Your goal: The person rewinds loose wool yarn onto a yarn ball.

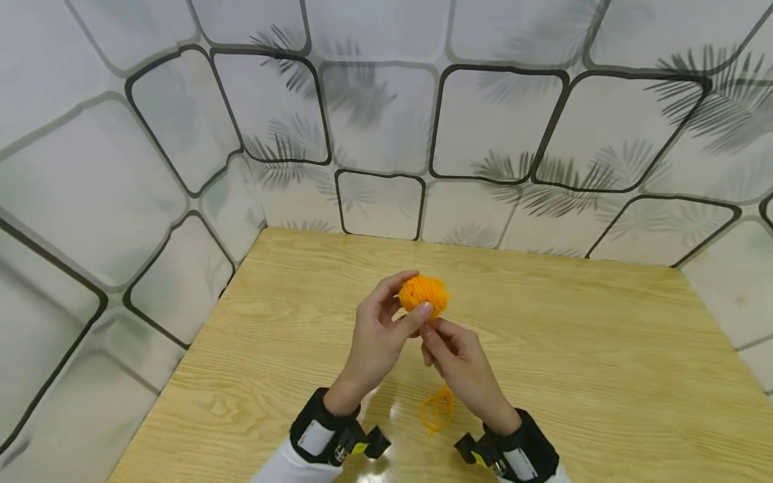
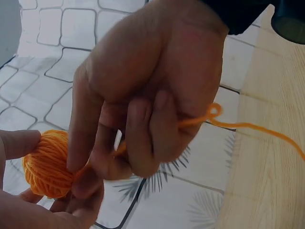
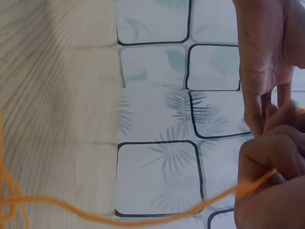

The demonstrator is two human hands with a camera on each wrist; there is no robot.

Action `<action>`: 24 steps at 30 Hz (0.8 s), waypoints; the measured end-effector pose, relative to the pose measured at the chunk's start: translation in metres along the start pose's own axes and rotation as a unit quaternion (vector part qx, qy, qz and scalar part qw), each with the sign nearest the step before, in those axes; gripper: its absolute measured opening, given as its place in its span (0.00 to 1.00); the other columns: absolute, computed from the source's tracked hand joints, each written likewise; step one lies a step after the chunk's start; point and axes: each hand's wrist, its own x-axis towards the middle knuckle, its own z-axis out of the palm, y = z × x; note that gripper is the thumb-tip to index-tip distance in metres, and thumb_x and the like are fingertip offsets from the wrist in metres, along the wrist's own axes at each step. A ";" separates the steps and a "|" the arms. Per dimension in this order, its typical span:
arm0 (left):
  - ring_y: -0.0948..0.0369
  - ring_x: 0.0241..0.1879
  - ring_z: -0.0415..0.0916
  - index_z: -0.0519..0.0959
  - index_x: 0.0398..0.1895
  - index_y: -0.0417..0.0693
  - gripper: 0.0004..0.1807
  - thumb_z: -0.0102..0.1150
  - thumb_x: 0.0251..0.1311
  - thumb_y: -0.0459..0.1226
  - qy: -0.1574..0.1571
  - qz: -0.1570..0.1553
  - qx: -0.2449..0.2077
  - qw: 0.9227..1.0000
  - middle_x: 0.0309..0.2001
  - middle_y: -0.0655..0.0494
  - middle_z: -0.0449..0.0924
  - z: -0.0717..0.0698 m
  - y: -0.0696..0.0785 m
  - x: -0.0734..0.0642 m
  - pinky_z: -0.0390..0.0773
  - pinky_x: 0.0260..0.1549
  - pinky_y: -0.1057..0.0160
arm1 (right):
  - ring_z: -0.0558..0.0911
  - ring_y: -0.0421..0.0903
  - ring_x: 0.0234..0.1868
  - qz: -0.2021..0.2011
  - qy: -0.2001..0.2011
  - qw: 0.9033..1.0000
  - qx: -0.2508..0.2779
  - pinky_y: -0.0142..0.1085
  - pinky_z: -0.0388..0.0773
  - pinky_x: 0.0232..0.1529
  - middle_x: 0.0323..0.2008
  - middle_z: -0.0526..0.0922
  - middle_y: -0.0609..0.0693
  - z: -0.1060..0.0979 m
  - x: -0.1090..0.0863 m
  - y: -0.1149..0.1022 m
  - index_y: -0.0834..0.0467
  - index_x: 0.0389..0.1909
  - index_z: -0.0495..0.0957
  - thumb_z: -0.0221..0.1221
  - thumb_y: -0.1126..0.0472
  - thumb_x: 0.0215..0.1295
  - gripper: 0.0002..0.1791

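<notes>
At the head view's centre, the left hand (image 1: 373,332) pinches the orange yarn ball (image 1: 423,294); the right hand (image 1: 468,372) seems to grip its strand (image 2: 252,127), fingers partly hidden. A hasty tug could knot the loose coil (image 1: 448,396) at lower centre.

Both forearms enter low, cuffed in white sleeves (image 1: 296,468), angling inward toward each other. A black strap-like band (image 1: 320,409) circles each wrist. Left hand (image 1: 379,329) bare, raised higher of the two; index finger arched over at top, thumb (image 1: 415,318) reaching across toward the right, the rest bent: a curled, holding grip. Right hand (image 1: 464,365) bare, just below and beside the left, back of the hand toward the head view. Its thumb and forefinger meet in a pinch; ring and little fingers fold toward the palm, seen from the left wrist. Fingertips overlap in view; cannot tell whether the hands touch.
</notes>
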 end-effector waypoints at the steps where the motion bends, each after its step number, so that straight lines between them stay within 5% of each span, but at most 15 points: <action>1: 0.50 0.53 0.76 0.72 0.66 0.35 0.24 0.61 0.67 0.26 0.005 0.006 0.002 1.000 0.58 0.40 0.73 -0.001 0.000 0.001 0.82 0.51 0.58 | 0.61 0.42 0.16 -0.010 -0.007 1.000 -0.016 0.33 0.59 0.15 0.22 0.70 0.53 0.001 -0.001 0.000 0.68 0.45 0.79 0.47 0.63 0.82 0.14; 8: 0.52 0.50 0.76 0.73 0.64 0.35 0.23 0.62 0.66 0.25 0.036 0.021 0.027 0.999 0.56 0.41 0.73 -0.012 -0.005 0.011 0.84 0.49 0.57 | 0.58 0.32 0.15 -0.028 -0.097 0.992 -0.074 0.29 0.56 0.13 0.14 0.62 0.43 0.007 -0.021 -0.003 0.61 0.38 0.82 0.44 0.65 0.82 0.17; 15: 0.53 0.49 0.76 0.72 0.64 0.32 0.24 0.61 0.65 0.23 0.050 0.026 0.033 0.998 0.56 0.39 0.73 -0.021 -0.002 0.016 0.83 0.46 0.64 | 0.60 0.29 0.17 0.013 -0.218 0.962 -0.164 0.25 0.60 0.18 0.17 0.65 0.35 -0.001 -0.034 0.008 0.57 0.34 0.81 0.44 0.56 0.83 0.20; 20: 0.51 0.50 0.75 0.72 0.64 0.32 0.24 0.62 0.64 0.23 0.008 0.007 0.039 0.999 0.58 0.40 0.73 -0.019 -0.001 0.010 0.84 0.45 0.62 | 0.64 0.30 0.18 0.018 -0.210 0.964 -0.164 0.27 0.66 0.18 0.20 0.71 0.39 -0.009 -0.033 0.009 0.57 0.38 0.81 0.45 0.57 0.83 0.18; 24: 0.50 0.53 0.74 0.74 0.65 0.37 0.24 0.63 0.66 0.27 -0.034 -0.020 0.104 0.994 0.61 0.43 0.73 -0.022 -0.005 0.005 0.85 0.44 0.61 | 0.60 0.31 0.15 -0.049 -0.180 0.976 -0.116 0.28 0.62 0.14 0.17 0.66 0.43 -0.016 -0.033 -0.016 0.55 0.40 0.81 0.46 0.68 0.81 0.15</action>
